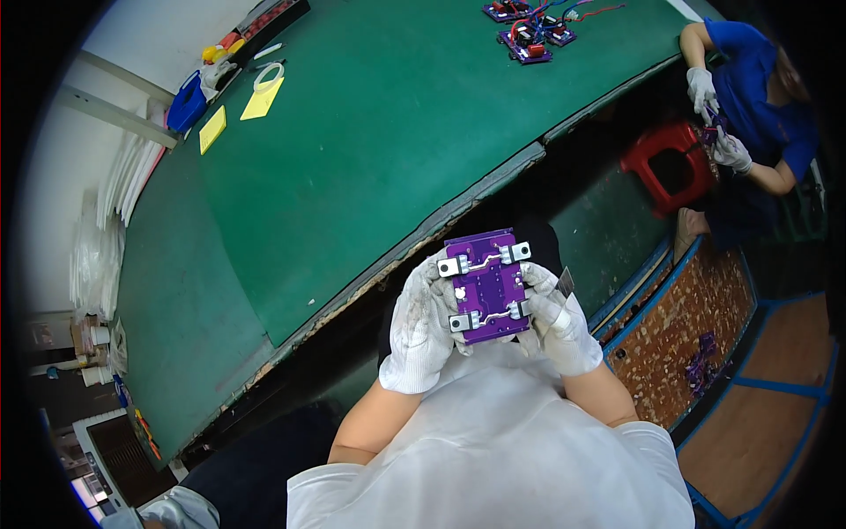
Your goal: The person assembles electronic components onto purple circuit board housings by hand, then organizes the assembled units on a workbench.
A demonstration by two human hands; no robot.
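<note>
A purple circuit board (487, 289) is held up in front of my chest, near the bench edge. It carries several white-and-silver parts with black spots near its corners, joined in pairs by pale wires. My gloved left hand (418, 319) grips the board's left edge, fingers partly behind it. My gloved right hand (557, 319) closes on the right edge. A small grey flat piece (566, 282) juts out beside the right hand; what it is I cannot tell. Both white gloves look smudged at the fingers.
The green bench top (352, 141) spreads ahead. Wired purple circuit boards (529, 48) lie at its far right. Yellow paper pads (212, 130), a tape roll (269, 77) and a blue container (187, 104) are far left. A co-worker (749, 97) sits right, beside a red stool (641, 163).
</note>
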